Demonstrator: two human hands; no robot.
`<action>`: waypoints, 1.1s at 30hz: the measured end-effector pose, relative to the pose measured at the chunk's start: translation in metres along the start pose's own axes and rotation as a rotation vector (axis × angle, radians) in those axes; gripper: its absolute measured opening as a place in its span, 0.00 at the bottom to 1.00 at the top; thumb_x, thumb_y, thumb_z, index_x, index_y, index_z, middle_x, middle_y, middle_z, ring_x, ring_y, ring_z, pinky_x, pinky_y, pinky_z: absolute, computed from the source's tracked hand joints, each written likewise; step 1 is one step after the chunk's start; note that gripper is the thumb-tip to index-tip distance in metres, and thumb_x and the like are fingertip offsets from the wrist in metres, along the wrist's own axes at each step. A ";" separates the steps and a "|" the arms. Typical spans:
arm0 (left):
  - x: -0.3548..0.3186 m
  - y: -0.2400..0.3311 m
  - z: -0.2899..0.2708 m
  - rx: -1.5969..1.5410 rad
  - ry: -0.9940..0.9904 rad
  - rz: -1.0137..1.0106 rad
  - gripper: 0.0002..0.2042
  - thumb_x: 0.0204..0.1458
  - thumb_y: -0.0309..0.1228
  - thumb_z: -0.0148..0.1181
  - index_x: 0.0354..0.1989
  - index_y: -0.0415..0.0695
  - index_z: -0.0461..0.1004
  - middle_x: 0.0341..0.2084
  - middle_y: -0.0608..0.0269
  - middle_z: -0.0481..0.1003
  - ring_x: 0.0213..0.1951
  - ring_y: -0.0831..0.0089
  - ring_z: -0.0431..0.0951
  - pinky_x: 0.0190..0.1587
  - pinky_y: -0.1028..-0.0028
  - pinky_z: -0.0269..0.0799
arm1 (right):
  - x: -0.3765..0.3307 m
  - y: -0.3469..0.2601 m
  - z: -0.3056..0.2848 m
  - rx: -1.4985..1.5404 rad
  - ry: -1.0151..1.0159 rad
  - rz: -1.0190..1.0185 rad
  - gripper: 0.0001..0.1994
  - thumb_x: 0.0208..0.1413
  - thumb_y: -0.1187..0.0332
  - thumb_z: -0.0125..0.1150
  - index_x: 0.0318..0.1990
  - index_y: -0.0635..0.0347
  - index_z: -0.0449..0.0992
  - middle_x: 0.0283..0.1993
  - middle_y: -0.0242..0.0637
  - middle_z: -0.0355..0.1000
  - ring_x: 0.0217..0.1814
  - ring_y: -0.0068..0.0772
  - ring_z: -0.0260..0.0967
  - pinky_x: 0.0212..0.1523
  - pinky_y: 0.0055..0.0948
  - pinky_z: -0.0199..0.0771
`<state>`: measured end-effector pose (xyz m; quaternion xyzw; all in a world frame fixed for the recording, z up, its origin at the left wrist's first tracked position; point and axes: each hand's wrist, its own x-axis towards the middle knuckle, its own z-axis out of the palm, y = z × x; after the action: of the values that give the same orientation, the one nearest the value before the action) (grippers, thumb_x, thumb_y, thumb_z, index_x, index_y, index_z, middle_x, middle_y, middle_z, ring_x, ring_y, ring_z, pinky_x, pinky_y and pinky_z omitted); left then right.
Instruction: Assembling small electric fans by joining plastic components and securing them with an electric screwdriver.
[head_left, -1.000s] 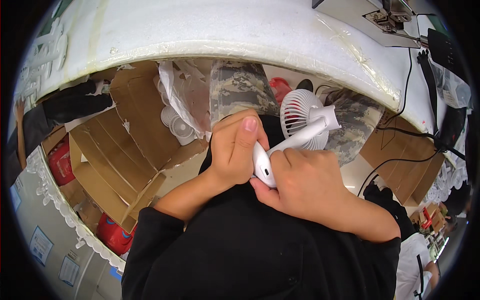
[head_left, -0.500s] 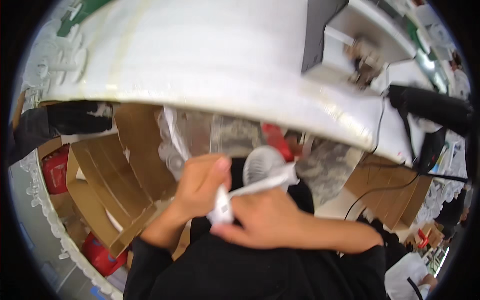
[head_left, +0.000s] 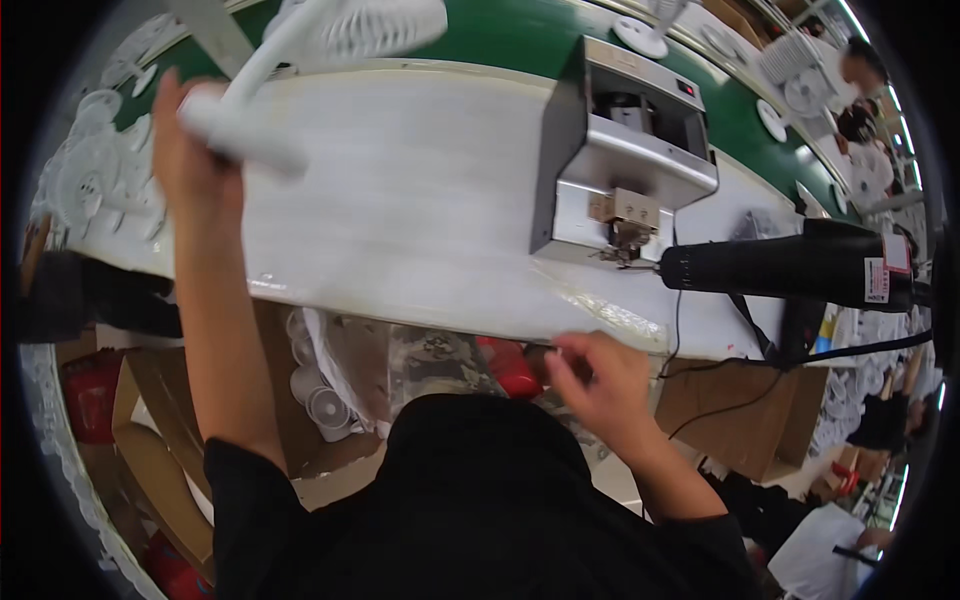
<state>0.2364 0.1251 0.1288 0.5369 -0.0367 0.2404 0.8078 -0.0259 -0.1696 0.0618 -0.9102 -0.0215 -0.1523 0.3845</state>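
At the far left above the table, my left hand (head_left: 195,165) grips a white fan (head_left: 265,75) by its disc-shaped base, blurred by motion. The fan's stem rises to the right, toward a caged head (head_left: 385,28) at the top edge of the view. My right hand (head_left: 605,390) hovers by the table's front edge with thumb and forefinger apart. Nothing shows in it, though its other fingers are curled and partly hidden.
A grey metal machine (head_left: 635,150) stands on the white table (head_left: 400,190). Right of it is a black powered driver (head_left: 780,270) with a cable. More white fans (head_left: 85,185) cluster at far left. Cardboard boxes (head_left: 740,415) sit below the edge; a green strip (head_left: 500,40) runs behind.
Both hands were together at my lap around the white fan. My left hand has carried it up to the far left; my right hand has let go and moved right.
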 end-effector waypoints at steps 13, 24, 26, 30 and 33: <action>0.140 -0.176 0.114 0.766 -0.056 0.484 0.18 0.61 0.42 0.50 0.46 0.39 0.74 0.41 0.57 0.75 0.41 0.68 0.73 0.48 0.72 0.68 | 0.028 0.002 -0.007 0.710 0.447 0.731 0.09 0.59 0.69 0.59 0.41 0.67 0.74 0.22 0.38 0.71 0.17 0.26 0.68 0.18 0.18 0.64; -0.052 -0.047 0.069 0.359 -0.630 0.612 0.07 0.56 0.23 0.49 0.41 0.37 0.71 0.38 0.58 0.72 0.38 0.72 0.69 0.44 0.76 0.66 | 0.040 0.010 -0.008 0.528 0.452 0.736 0.08 0.56 0.71 0.62 0.33 0.70 0.76 0.19 0.36 0.71 0.15 0.23 0.65 0.18 0.17 0.64; -0.062 -0.044 0.050 0.368 -0.669 0.609 0.07 0.54 0.22 0.49 0.40 0.38 0.71 0.37 0.58 0.71 0.36 0.72 0.67 0.42 0.77 0.64 | 0.041 0.011 -0.004 0.436 0.454 0.687 0.08 0.54 0.72 0.63 0.32 0.71 0.76 0.18 0.36 0.71 0.15 0.23 0.65 0.19 0.16 0.65; -0.066 -0.042 0.026 0.337 -0.651 0.472 0.07 0.52 0.21 0.48 0.38 0.39 0.70 0.34 0.60 0.69 0.34 0.72 0.64 0.39 0.77 0.62 | 0.040 0.012 0.000 0.315 0.464 0.606 0.08 0.53 0.74 0.64 0.30 0.72 0.76 0.18 0.35 0.72 0.16 0.22 0.66 0.20 0.16 0.66; -0.066 -0.044 0.016 0.325 -0.635 0.407 0.07 0.52 0.21 0.48 0.38 0.40 0.70 0.33 0.60 0.69 0.34 0.71 0.64 0.39 0.76 0.62 | 0.036 0.017 0.006 0.245 0.499 0.530 0.07 0.52 0.75 0.65 0.31 0.73 0.75 0.19 0.35 0.72 0.17 0.21 0.66 0.21 0.16 0.67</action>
<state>0.2001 0.0742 0.0772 0.6867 -0.3513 0.2205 0.5970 0.0128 -0.1801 0.0566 -0.7664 0.2908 -0.2608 0.5099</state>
